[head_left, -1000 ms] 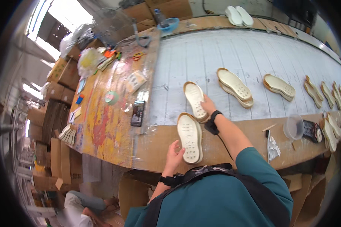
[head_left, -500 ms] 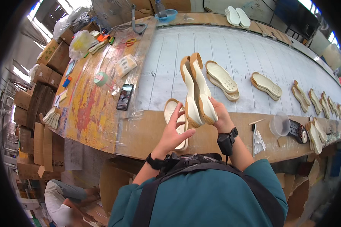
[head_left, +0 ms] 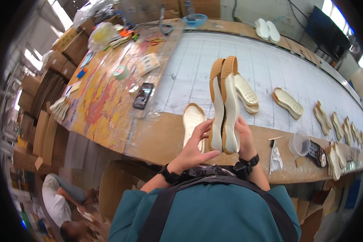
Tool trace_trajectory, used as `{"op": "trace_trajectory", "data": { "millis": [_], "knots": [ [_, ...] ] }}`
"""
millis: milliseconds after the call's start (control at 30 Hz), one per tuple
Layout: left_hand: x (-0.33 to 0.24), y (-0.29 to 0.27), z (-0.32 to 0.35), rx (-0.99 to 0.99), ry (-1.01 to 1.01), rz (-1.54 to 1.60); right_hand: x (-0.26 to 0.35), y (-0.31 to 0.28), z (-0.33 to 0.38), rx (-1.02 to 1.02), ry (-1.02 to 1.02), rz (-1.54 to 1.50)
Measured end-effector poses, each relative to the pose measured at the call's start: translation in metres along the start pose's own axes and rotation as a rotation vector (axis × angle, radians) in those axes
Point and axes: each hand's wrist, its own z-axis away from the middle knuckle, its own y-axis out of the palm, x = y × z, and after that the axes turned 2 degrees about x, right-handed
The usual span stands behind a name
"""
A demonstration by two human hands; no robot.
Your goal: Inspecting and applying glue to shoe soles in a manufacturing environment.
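Note:
Two shoe soles, cream-white with tan treads, stand upright side by side in front of me. The left one [head_left: 217, 111] and the right one [head_left: 230, 105] are close together, their lower ends toward me. My right hand [head_left: 246, 139] grips the pair from the right, its fingers partly hidden. At the lower left, my left hand [head_left: 191, 149] closes on the pair, thumb across the bottom end and fingertips at the left sole's edge. Just beyond that hand, another cream sole [head_left: 192, 119] lies on the brown table edge. Behind the held pair are stacked soles [head_left: 248, 97], partly covered.
More soles [head_left: 288, 103] line the white table surface [head_left: 189, 64] toward the right. A clear plastic tub [head_left: 299, 143] and a black-handled tool [head_left: 272, 149] sit near the right front edge. At left are a phone [head_left: 143, 96] and tape roll [head_left: 120, 72]. Another person [head_left: 58, 201] sits lower left.
The pair of soles has come lower and closer to me, turned more upright, with treads showing more. My left hand has gone from open beside it to closed on it. The view has shifted left.

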Motion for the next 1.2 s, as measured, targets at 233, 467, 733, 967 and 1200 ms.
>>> {"op": "trace_trajectory", "data": {
  "millis": [233, 467, 733, 967, 1200],
  "knots": [
    [0.011, -0.001, -0.013, -0.437, -0.208, 0.434, -0.013, 0.049, 0.003, -0.001, -0.445, 1.265],
    [0.015, -0.032, -0.017, -0.575, -0.280, 1.215, 0.005, 0.074, 0.006, 0.083, -0.443, 1.080],
    [0.019, -0.028, -0.021, -0.596, -0.329, 1.212, -0.023, 0.090, 0.009, -0.059, -0.585, 1.256],
    [0.006, -0.042, -0.023, -0.360, -0.214, 1.188, -0.010, 0.084, 0.012, 0.099, -0.494, 1.075],
    [0.009, -0.046, -0.019, -0.167, -0.160, 1.249, 0.000, 0.081, 0.026, 0.207, -0.366, 1.031]
  ]
}}
